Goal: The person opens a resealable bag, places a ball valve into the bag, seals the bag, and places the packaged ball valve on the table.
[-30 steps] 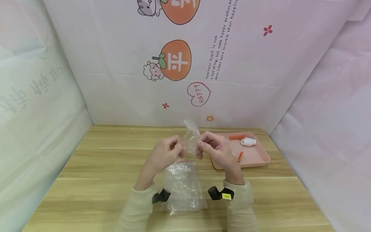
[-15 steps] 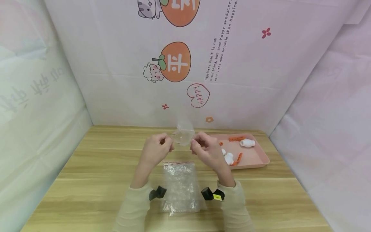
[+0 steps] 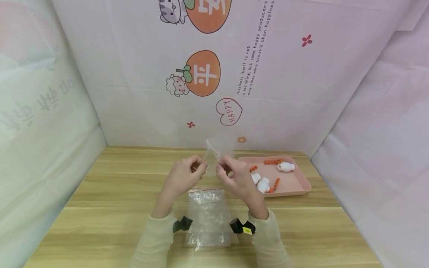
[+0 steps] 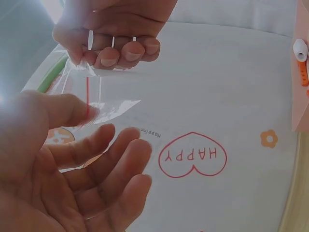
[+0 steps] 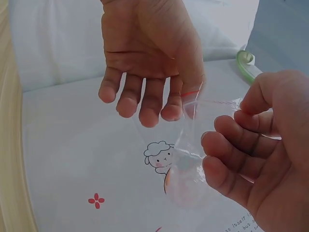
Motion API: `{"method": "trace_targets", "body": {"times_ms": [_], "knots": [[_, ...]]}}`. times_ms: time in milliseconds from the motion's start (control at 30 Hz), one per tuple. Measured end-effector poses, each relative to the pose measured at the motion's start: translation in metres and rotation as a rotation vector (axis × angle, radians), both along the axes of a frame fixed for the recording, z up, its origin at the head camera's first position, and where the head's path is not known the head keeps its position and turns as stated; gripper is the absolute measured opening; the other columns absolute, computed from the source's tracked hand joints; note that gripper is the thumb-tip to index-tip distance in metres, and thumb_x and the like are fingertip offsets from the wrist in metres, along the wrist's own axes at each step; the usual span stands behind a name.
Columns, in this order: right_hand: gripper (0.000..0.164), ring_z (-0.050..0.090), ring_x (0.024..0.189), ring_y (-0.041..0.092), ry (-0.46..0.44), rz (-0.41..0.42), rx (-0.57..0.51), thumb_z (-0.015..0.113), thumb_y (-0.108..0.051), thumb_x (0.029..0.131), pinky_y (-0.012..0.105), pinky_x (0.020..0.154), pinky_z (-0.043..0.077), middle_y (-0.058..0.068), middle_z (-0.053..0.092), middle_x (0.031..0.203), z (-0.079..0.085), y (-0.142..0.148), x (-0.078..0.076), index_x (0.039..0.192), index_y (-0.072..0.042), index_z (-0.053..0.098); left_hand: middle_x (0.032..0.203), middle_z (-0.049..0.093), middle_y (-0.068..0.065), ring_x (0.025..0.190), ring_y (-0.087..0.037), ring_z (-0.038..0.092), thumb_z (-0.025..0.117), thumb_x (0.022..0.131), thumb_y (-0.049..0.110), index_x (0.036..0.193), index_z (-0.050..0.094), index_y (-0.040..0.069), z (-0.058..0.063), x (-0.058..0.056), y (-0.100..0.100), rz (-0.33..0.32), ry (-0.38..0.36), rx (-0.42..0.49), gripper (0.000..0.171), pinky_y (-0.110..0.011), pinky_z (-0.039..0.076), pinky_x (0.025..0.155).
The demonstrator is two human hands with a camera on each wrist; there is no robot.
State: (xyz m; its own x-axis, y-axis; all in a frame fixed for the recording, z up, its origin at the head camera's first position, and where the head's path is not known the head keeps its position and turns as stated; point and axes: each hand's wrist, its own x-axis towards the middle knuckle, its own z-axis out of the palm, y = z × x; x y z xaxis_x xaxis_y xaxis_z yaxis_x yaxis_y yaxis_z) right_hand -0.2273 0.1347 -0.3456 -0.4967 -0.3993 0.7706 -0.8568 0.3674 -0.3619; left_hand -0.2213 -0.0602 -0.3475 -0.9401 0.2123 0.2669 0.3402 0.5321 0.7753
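Note:
A small clear zip bag (image 3: 212,149) with a red line along its mouth is stretched between both hands, above the table. My left hand (image 3: 183,174) pinches one side at the red strip (image 4: 88,92) between thumb and forefinger. The opposite edge is pinched by my right hand (image 3: 237,178), as the right wrist view shows, its other fingers (image 5: 219,150) curled beside the clear film (image 5: 188,140). The mouth of the bag stands spread apart, and nothing shows inside it. Below the hands lies a stack of larger clear zip bags (image 3: 208,219) with a red strip at the far edge.
A pink tray (image 3: 295,184) stands to the right, partly behind my right hand. It holds several white bottle-shaped pieces (image 3: 286,166) and orange strips with holes (image 3: 273,162). A printed white cloth (image 3: 140,111) walls off the back and sides of the wooden table (image 3: 110,208).
The hands moved apart to the left, then the right hand came slightly closer again. The small bag shifted left and its mouth spread. More of the tray's pieces came into view.

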Motion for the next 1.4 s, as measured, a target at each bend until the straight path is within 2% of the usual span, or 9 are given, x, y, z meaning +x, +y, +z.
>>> {"method": "trace_targets", "body": {"times_ms": [233,367,467,633,767,933,1100,1233,1400], "knots": [[0.015,0.05,0.054,0.005,-0.005,-0.022,-0.044,0.053,0.003,0.088,0.021,0.05,0.048,0.0,0.055,0.061,0.0,0.003,-0.001,0.078,-0.007,0.057,0.074,0.065,-0.002,0.063,-0.012,0.057,0.055,0.099,0.025,0.086,0.065,0.012,0.001,-0.001,-0.003,0.067,0.077,0.06,0.022,-0.025,0.047,0.059],[0.016,0.05,0.053,0.004,-0.013,-0.055,-0.116,0.053,0.004,0.088,0.016,0.048,0.044,0.001,0.057,0.059,0.001,0.006,-0.003,0.077,-0.006,0.058,0.091,0.069,-0.005,0.077,-0.016,0.063,0.056,0.095,0.017,0.102,0.063,0.008,0.003,-0.001,-0.004,0.105,0.082,0.074,0.013,-0.027,0.053,0.067],[0.018,0.049,0.05,0.003,-0.04,-0.118,-0.172,0.053,0.003,0.088,0.015,0.045,0.04,0.002,0.058,0.056,0.001,0.009,-0.005,0.073,-0.007,0.057,0.111,0.064,-0.009,0.091,-0.023,0.066,0.057,0.093,0.013,0.119,0.056,0.007,0.003,0.0,-0.003,0.113,0.112,0.105,0.027,-0.033,0.057,0.075],[0.024,0.054,0.045,0.011,-0.133,-0.221,-0.263,0.052,0.002,0.09,0.017,0.041,0.041,0.005,0.059,0.053,0.0,0.011,-0.006,0.068,-0.006,0.057,0.151,0.029,-0.017,0.133,-0.036,0.043,0.06,0.085,0.002,0.141,0.033,0.007,0.0,0.001,0.004,0.091,0.308,0.073,0.063,-0.049,0.045,0.107],[0.029,0.057,0.044,0.019,-0.232,-0.268,-0.343,0.049,0.0,0.093,0.021,0.041,0.045,0.006,0.058,0.052,0.001,0.011,-0.006,0.066,-0.007,0.058,0.162,-0.002,-0.018,0.148,-0.038,0.017,0.062,0.074,-0.006,0.147,0.021,0.009,-0.003,0.001,0.008,0.064,0.478,0.049,0.085,-0.053,0.026,0.119],[0.031,0.052,0.043,0.009,-0.209,-0.32,-0.352,0.049,0.0,0.094,0.021,0.039,0.039,0.005,0.057,0.051,0.0,0.009,-0.008,0.065,-0.008,0.058,0.163,0.0,-0.018,0.152,-0.034,0.008,0.059,0.068,-0.009,0.145,0.028,0.007,-0.004,-0.001,0.01,0.045,0.619,0.03,0.084,-0.053,0.018,0.122],[0.029,0.048,0.043,0.004,-0.171,-0.381,-0.29,0.05,-0.002,0.092,0.021,0.039,0.035,0.002,0.058,0.051,-0.001,0.008,-0.011,0.065,-0.01,0.058,0.163,0.019,-0.016,0.153,-0.036,0.006,0.054,0.069,-0.01,0.138,0.045,0.006,-0.003,-0.002,0.011,-0.028,0.722,-0.057,0.071,-0.055,0.01,0.123],[0.03,0.058,0.049,0.016,-0.328,-0.275,-0.332,0.048,-0.006,0.097,0.027,0.045,0.048,0.009,0.062,0.059,0.001,0.014,-0.011,0.069,-0.006,0.059,0.159,0.031,-0.015,0.152,-0.037,0.011,0.057,0.077,-0.001,0.138,0.048,0.008,-0.002,0.0,0.012,-0.083,0.762,-0.116,0.063,-0.058,0.01,0.122],[0.034,0.064,0.056,0.026,-0.474,-0.071,-0.438,0.043,-0.008,0.102,0.035,0.052,0.057,0.015,0.063,0.067,0.006,0.025,-0.01,0.071,0.002,0.054,0.159,0.03,-0.015,0.152,-0.037,0.013,0.059,0.089,0.02,0.142,0.045,0.008,-0.003,0.001,0.014,-0.138,0.736,-0.128,0.056,-0.058,0.009,0.121]]}}
